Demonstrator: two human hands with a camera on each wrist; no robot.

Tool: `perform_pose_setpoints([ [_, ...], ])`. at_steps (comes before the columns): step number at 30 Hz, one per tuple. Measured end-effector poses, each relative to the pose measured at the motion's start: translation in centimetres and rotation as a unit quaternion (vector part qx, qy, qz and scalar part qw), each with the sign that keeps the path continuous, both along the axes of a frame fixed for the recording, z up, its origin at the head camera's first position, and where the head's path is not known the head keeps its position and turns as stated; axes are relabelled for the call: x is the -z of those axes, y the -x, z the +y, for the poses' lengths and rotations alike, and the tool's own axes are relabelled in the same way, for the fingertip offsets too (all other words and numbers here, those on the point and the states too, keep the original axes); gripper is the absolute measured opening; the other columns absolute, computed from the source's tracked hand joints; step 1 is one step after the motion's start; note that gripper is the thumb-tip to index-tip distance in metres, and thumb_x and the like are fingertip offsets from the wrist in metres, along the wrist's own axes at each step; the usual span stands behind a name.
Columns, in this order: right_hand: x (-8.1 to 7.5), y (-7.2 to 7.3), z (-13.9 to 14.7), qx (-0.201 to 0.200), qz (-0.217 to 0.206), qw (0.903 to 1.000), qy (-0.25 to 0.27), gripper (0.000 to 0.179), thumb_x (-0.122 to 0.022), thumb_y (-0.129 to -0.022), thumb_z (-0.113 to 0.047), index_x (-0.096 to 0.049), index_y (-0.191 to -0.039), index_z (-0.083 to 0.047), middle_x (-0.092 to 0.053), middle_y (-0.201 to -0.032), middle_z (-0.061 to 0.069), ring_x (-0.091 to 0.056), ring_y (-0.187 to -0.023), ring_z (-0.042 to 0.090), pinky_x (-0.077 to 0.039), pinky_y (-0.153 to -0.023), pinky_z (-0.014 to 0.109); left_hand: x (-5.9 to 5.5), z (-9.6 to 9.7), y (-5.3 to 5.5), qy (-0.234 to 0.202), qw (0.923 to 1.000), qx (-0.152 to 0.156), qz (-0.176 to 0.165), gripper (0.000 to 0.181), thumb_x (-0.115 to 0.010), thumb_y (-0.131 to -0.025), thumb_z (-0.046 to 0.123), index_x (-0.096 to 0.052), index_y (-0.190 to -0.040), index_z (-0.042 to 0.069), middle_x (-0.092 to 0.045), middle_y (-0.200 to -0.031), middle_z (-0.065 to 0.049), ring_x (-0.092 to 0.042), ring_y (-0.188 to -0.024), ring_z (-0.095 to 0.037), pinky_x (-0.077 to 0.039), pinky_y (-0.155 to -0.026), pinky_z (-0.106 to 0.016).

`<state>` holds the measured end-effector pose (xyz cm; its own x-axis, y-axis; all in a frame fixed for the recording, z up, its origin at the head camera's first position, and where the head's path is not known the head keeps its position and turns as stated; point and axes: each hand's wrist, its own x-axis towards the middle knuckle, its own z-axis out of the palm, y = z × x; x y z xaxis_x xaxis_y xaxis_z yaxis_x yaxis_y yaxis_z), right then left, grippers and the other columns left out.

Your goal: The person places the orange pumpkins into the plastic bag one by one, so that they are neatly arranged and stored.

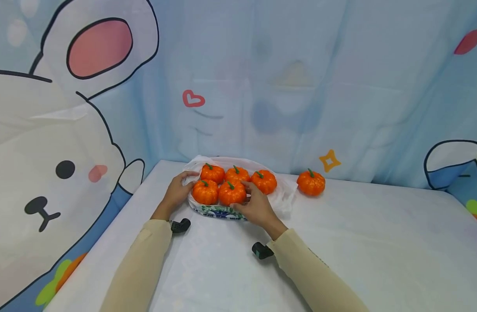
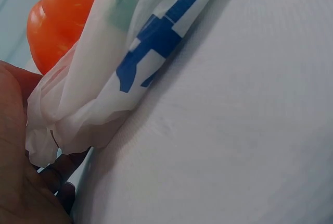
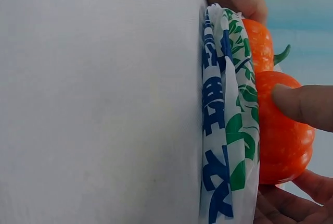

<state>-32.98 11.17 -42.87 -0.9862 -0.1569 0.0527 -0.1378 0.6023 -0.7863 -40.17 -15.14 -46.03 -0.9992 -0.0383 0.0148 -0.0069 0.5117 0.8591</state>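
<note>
Several small orange pumpkins with green stems sit inside a white plastic bag (image 1: 284,197) whose rim is rolled down. Blue and green print shows along the bag's front. My right hand (image 1: 258,209) grips the front right pumpkin (image 1: 232,195), its thumb on the near face and its fingers round the far side, as the right wrist view shows. At the bag's left side, my left hand (image 1: 177,190) holds the gathered plastic (image 2: 78,109) between thumb and fingers. The front left pumpkin (image 1: 205,193) is right beside that hand. Its curled fingertips are partly hidden behind the plastic.
Another orange pumpkin (image 1: 311,183) stands outside the bag, to its right near the back of the table. White cloth covers the table (image 1: 363,242). Behind it hangs a light blue curtain (image 1: 340,86) with cartoon prints. A black wrist device (image 1: 181,225) shows beside the left sleeve.
</note>
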Motion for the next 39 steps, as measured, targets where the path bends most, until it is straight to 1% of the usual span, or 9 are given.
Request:
perform_pose_setpoints([
  [12,-0.1,-0.1,-0.1,0.002,-0.004,0.9986,-0.052,0.081,-0.079,-0.081,-0.024,-0.037,-0.147,-0.005,-0.056,-0.138,0.016,-0.061,-0.106,0.026,-0.055,-0.095,0.041,-0.1,0.1,0.0,0.0,1.0,-0.001,0.0,0.034,-0.053,-0.098,0.021,-0.059,-0.131,0.025,-0.036,-0.159,-0.007,-0.024,-0.151,-0.03,-0.014,-0.122,-0.059],
  [20,-1.0,0.1,-0.3,-0.002,-0.021,0.9923,-0.122,0.082,-0.078,-0.082,-0.031,-0.037,-0.148,-0.004,-0.051,-0.146,0.014,-0.052,-0.131,0.03,-0.041,-0.113,0.049,-0.3,0.2,-0.2,-0.002,1.0,0.0,0.01,0.034,-0.054,-0.098,0.021,-0.06,-0.131,0.024,-0.037,-0.158,-0.007,-0.025,-0.151,-0.03,-0.014,-0.123,-0.058],
  [24,-1.8,-0.3,0.2,-0.022,-0.014,0.9891,-0.145,0.085,-0.075,-0.085,-0.036,-0.032,-0.153,-0.005,-0.049,-0.149,0.013,-0.05,-0.135,0.031,-0.04,-0.113,0.05,-0.4,0.0,-0.3,0.001,1.0,-0.002,0.004,0.034,-0.053,-0.098,0.02,-0.059,-0.131,0.023,-0.037,-0.158,-0.008,-0.025,-0.151,-0.03,-0.014,-0.122,-0.059],
  [26,-2.5,-0.6,1.2,-0.034,0.021,0.99,-0.136,0.081,-0.071,-0.089,-0.037,-0.031,-0.153,-0.006,-0.049,-0.149,0.013,-0.052,-0.132,0.032,-0.044,-0.11,0.05,-0.4,0.0,-0.4,0.001,1.0,-0.004,0.002,0.034,-0.053,-0.098,0.02,-0.059,-0.131,0.023,-0.037,-0.158,-0.008,-0.025,-0.15,-0.031,-0.014,-0.122,-0.059],
  [29,-3.5,-0.8,3.7,-0.033,0.14,0.9866,-0.077,0.065,-0.066,-0.093,-0.027,-0.039,-0.15,-0.007,-0.052,-0.144,0.014,-0.057,-0.121,0.033,-0.051,-0.1,0.051,-0.4,0.0,-0.4,-0.002,1.0,-0.003,0.003,0.034,-0.053,-0.098,0.021,-0.059,-0.131,0.024,-0.037,-0.158,-0.008,-0.025,-0.15,-0.031,-0.014,-0.122,-0.059],
  [32,-4.2,-0.3,7.5,0.032,0.274,0.961,-0.017,0.052,-0.065,-0.092,-0.012,-0.049,-0.142,-0.006,-0.055,-0.137,0.017,-0.059,-0.11,0.034,-0.053,-0.09,0.046,-0.5,0.2,-0.3,-0.004,1.0,0.001,0.006,0.034,-0.053,-0.098,0.021,-0.059,-0.132,0.023,-0.037,-0.158,-0.007,-0.025,-0.15,-0.031,-0.014,-0.122,-0.059],
  [34,-4.3,0.3,10.1,0.115,0.295,0.9484,0.022,0.051,-0.065,-0.091,-0.01,-0.05,-0.14,-0.006,-0.054,-0.136,0.017,-0.056,-0.111,0.035,-0.051,-0.09,0.045,-0.5,0.3,-0.3,-0.003,1.0,0.002,0.007,0.034,-0.053,-0.098,0.021,-0.059,-0.132,0.024,-0.037,-0.158,-0.007,-0.025,-0.15,-0.031,-0.015,-0.122,-0.059],
  [36,-4.1,0.9,12.6,0.192,0.245,0.9488,0.054,0.059,-0.067,-0.091,-0.017,-0.044,-0.145,-0.008,-0.047,-0.144,0.017,-0.051,-0.122,0.036,-0.048,-0.099,0.047,-0.4,0.3,-0.3,0.0,1.0,0.002,0.006,0.034,-0.054,-0.098,0.021,-0.059,-0.132,0.023,-0.038,-0.158,-0.007,-0.025,-0.15,-0.031,-0.015,-0.122,-0.059],
  [39,-3.2,1.7,15.5,0.251,0.104,0.9589,0.083,0.078,-0.066,-0.092,-0.032,-0.024,-0.155,-0.013,-0.029,-0.158,0.017,-0.034,-0.141,0.039,-0.037,-0.113,0.055,-0.3,0.1,-0.4,0.003,1.0,0.001,0.006,0.034,-0.054,-0.098,0.021,-0.059,-0.131,0.023,-0.038,-0.158,-0.007,-0.025,-0.15,-0.031,-0.014,-0.122,-0.059],
])
